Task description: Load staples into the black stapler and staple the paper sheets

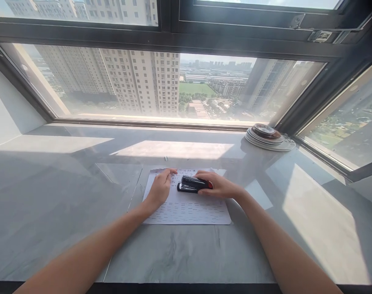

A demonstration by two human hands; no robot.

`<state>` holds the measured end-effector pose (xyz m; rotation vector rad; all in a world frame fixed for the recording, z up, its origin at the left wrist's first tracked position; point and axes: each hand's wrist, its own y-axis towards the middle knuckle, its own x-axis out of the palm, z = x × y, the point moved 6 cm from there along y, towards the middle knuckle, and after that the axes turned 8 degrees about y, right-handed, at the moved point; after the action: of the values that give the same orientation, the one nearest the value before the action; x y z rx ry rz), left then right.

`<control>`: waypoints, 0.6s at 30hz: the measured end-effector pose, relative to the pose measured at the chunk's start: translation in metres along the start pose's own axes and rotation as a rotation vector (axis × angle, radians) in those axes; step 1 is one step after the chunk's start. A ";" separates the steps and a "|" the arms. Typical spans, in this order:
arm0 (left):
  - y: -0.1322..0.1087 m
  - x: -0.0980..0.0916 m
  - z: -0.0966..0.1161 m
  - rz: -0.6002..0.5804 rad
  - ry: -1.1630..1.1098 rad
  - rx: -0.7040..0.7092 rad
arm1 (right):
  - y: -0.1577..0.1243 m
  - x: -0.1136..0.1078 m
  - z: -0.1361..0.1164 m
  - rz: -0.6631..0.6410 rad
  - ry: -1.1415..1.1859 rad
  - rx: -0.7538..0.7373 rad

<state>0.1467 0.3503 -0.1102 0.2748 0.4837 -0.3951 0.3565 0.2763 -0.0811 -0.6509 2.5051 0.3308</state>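
A white sheet of paper [188, 210] with printed lines lies flat on the grey marble sill [66, 196]. My left hand [159, 190] rests on the sheet's upper left part, fingers loosely curled and pressing down on the paper. My right hand [218, 185] is closed around the back end of a black stapler [192, 184] that lies on the paper's upper middle, its front pointing left toward my left fingers. The two hands are a short gap apart.
A stack of round plates [269, 138] sits at the far right of the sill by the window corner. Two tiny loose staples [165, 158] lie beyond the paper. Large windows [173, 85] close off the far side.
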 end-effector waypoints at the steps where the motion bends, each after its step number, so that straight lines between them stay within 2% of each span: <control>1: 0.001 -0.002 0.001 0.029 -0.055 -0.012 | -0.001 -0.003 0.003 -0.021 0.076 0.013; 4: 0.003 -0.005 0.000 0.069 -0.295 -0.056 | -0.005 -0.009 0.011 -0.089 0.288 0.038; 7: 0.005 -0.004 -0.003 0.074 -0.473 -0.118 | -0.006 -0.010 0.013 -0.139 0.387 0.045; 14: 0.005 -0.003 -0.007 0.093 -0.516 -0.145 | -0.006 -0.010 0.017 -0.143 0.451 0.093; 18: 0.006 -0.002 -0.007 0.082 -0.509 -0.135 | -0.002 -0.010 0.016 -0.025 0.341 0.054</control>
<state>0.1452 0.3582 -0.1143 0.0560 -0.0011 -0.3353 0.3718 0.2838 -0.0895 -0.7712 2.8141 0.1515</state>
